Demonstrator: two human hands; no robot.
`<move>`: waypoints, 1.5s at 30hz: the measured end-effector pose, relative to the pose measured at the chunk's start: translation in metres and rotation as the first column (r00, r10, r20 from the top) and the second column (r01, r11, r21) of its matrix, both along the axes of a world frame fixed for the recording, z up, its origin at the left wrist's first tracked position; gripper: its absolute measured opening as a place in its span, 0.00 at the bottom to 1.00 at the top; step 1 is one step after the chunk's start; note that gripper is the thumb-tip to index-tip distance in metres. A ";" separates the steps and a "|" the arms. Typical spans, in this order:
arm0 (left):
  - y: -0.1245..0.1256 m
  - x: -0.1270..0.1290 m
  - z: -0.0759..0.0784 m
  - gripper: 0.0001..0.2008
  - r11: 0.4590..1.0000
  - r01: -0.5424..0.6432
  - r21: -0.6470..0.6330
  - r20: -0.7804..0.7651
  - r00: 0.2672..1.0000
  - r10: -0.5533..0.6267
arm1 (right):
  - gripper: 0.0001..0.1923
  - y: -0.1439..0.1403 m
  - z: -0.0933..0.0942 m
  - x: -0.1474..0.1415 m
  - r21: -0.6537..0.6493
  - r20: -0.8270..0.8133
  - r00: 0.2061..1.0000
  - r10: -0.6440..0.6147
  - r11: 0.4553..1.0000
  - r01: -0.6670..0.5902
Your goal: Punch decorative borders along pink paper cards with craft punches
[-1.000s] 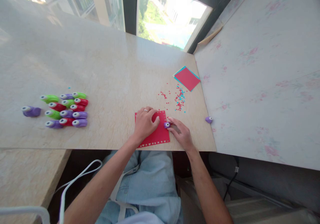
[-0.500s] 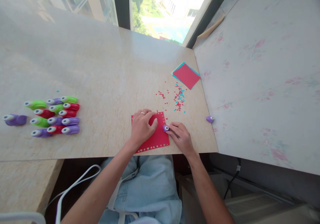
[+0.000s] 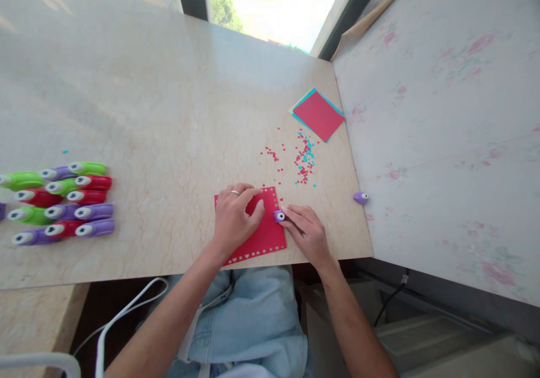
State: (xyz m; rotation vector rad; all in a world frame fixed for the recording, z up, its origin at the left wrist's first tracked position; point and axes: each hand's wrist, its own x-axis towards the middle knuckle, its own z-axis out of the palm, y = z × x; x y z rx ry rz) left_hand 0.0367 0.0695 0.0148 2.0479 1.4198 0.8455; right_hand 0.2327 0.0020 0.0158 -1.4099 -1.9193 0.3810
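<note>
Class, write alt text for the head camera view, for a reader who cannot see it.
A person's left hand presses flat on a red paper square while the right hand holds a small purple punch at its right edge. Red and blue punched bits lie beyond, with coloured punches lined up far left on the marble table.

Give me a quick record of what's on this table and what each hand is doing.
Left hand: pressing flat on the red paper
Right hand: holding a small purple punch at the paper's right edge
Paper edges: rows of punched holes
Far left: group of green, red and purple punches
Beyond the paper: red and blue confetti, paper stack
Table edge, right: another purple punch
</note>
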 end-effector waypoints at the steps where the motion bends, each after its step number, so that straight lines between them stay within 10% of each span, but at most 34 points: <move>1: 0.000 0.000 0.000 0.09 1.000 0.001 -0.001 0.003 1.000 -0.001 | 0.18 0.000 0.000 0.000 -0.003 0.001 1.000 -0.002 1.000 0.002; 21: 0.000 0.000 0.002 0.09 1.000 0.003 -0.026 0.016 1.000 -0.003 | 0.19 -0.002 0.002 0.002 -0.141 -0.132 0.990 -0.059 0.989 0.041; 29: 0.000 0.000 0.001 0.08 1.000 0.005 -0.016 0.032 0.999 -0.005 | 0.17 0.001 0.011 0.003 -0.476 -0.374 0.843 -0.387 0.860 0.184; 45: 0.000 0.000 -0.001 0.08 1.000 0.001 -0.010 0.045 0.999 0.000 | 0.24 0.028 0.036 0.001 -0.704 -0.114 0.954 -0.276 0.700 0.118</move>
